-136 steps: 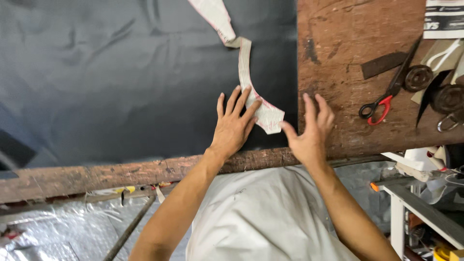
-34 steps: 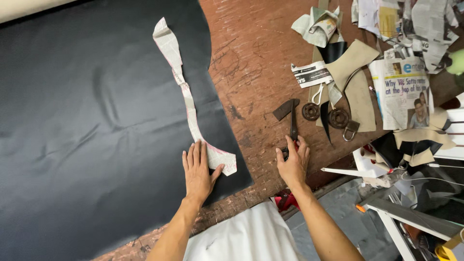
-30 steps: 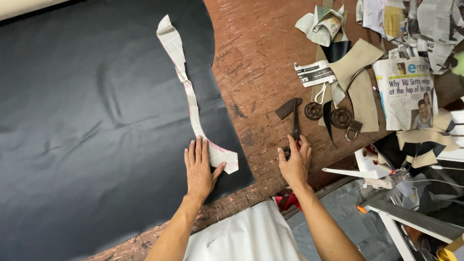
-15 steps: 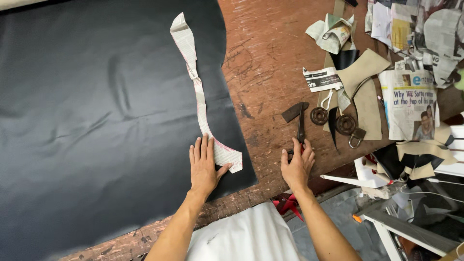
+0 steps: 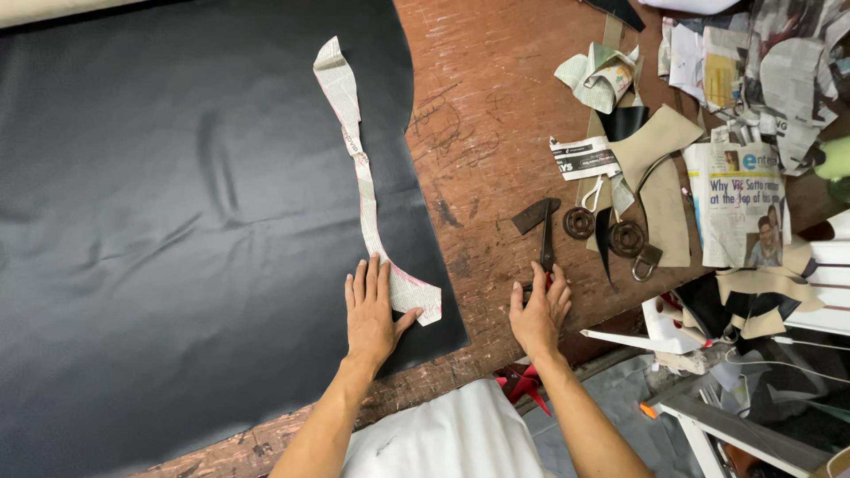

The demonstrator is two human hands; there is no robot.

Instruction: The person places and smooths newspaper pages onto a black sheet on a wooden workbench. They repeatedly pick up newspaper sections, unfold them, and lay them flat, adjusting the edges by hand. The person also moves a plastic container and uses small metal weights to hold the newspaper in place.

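A large black sheet (image 5: 177,221) covers the left of a worn wooden table (image 5: 478,150). On it lies a long, curved pattern piece cut from newspaper (image 5: 359,168), running from the far middle down to the near edge. My left hand (image 5: 372,305) lies flat with spread fingers on the sheet, touching the near end of the pattern. My right hand (image 5: 538,310) rests on the bare wood, fingers on the handles of dark scissors (image 5: 546,239) that point away from me.
At the right lie newspaper scraps (image 5: 739,199), tan cardboard pieces (image 5: 660,146), black offcuts, two round metal rings (image 5: 602,232) and a small padlock (image 5: 646,259). A red object (image 5: 524,385) sits under the table edge. A white shelf (image 5: 753,354) stands at the lower right.
The view has drifted a little, so the table contents sit lower and further right. My right hand moved earlier from the wood to the scissors; both hands have kept their places over the last second.
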